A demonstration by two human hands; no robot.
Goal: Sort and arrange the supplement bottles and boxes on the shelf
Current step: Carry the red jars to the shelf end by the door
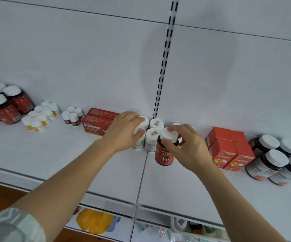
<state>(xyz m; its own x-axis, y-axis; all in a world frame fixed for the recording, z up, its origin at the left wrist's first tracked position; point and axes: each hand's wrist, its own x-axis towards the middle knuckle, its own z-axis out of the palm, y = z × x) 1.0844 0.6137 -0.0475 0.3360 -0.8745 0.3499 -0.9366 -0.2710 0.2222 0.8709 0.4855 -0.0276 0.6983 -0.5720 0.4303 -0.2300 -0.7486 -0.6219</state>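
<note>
White shelf (71, 154) against a white back panel, slotted upright (164, 67) at the middle seam. Far left: four big dark bottles with red labels (3, 109), white caps, a fifth cap cut off at the edge. Next, about nine small white bottles with orange labels (40, 116), then four small dark-red ones (72, 116). Two red flat boxes (97, 122) stacked beside the left hand (123, 130). Left hand's fingers curled over the cap of a white bottle (138, 142), gripping it; three more white bottles (152, 139) touched it, in a square cluster. Right hand (184, 147) pinched the white cap of a red Fe bottle (164, 154), thumb in front, fingers behind; bottle upright on the shelf, just right of the seam, touching the cluster. More caps behind the hand, count unclear. Right: four red boxes (228, 149) in a block, then four dark white-capped jars (273, 161).
</note>
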